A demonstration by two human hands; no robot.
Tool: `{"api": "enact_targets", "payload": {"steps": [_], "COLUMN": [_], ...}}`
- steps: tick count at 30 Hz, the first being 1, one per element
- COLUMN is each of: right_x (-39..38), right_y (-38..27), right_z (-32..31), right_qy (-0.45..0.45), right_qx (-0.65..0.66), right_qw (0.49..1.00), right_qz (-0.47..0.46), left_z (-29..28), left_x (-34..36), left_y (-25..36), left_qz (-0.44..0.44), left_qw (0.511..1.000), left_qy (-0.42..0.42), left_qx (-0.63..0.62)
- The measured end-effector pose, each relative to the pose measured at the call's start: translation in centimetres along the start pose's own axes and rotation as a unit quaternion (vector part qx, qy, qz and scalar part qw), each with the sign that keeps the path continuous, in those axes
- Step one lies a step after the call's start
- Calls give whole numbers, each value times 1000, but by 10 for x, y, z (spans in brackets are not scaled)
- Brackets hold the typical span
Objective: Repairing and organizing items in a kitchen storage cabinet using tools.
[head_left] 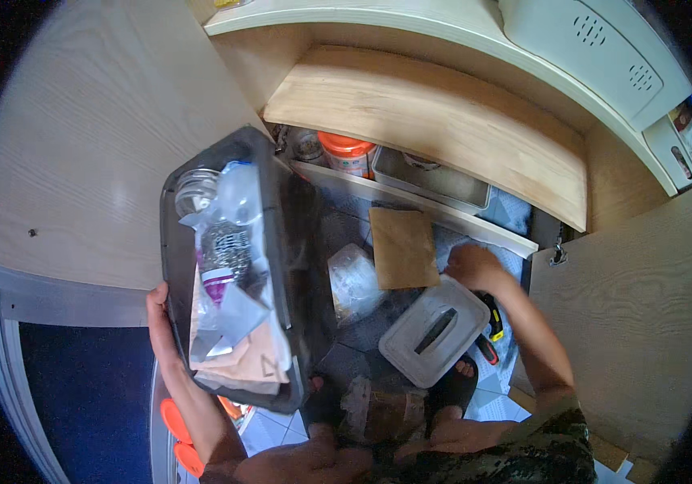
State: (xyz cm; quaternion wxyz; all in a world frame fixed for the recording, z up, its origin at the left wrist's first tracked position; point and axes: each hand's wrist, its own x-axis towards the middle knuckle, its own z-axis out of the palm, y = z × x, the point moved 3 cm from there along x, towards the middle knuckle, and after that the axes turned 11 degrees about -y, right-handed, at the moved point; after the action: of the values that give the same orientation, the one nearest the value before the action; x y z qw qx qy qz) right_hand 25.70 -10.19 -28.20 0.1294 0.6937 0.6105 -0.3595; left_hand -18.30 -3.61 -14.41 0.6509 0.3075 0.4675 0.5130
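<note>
My left hand [159, 302] grips the left side of a dark grey plastic bin [302, 282], which is raised and tilted. Inside the bin are a clear plastic bottle with a purple-and-white label [221, 250], clear plastic containers [239, 194], and pale pink and white papers or bags [245, 359]. My right hand [473, 268] is low by the cupboard, its fingers curled downward; whatever they hold is hidden. Just beside it are a brown paper envelope [405, 248] and a whitish lidded box with a slot-shaped handle [435, 332].
The open cupboard [427, 121] holds an orange-lidded tub [348, 153] and a grey tray [435, 179]. A cupboard door [628, 315] stands open at right. Yellow-and-black [494, 319] and red-and-black tools [487, 349], a clear plastic bag [354, 282] and orange slippers [178, 427] lie on the floor.
</note>
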Motion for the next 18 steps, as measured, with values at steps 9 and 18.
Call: {"api": "enact_targets", "payload": {"steps": [9,18], "right_x": [161,154], "right_y": [80,50], "right_z": [154,125], "right_qy": [60,-110], "right_qx": [447,706], "right_qw": [892,692], "right_qz": [-8,-108], "left_z": [25,67], "left_x": [-12,-17], "left_y": [-1,-66], "left_qz": [-8,-89], "left_qw": [999,996], "left_qy": [38,-19], "left_qx": [28,-3]}}
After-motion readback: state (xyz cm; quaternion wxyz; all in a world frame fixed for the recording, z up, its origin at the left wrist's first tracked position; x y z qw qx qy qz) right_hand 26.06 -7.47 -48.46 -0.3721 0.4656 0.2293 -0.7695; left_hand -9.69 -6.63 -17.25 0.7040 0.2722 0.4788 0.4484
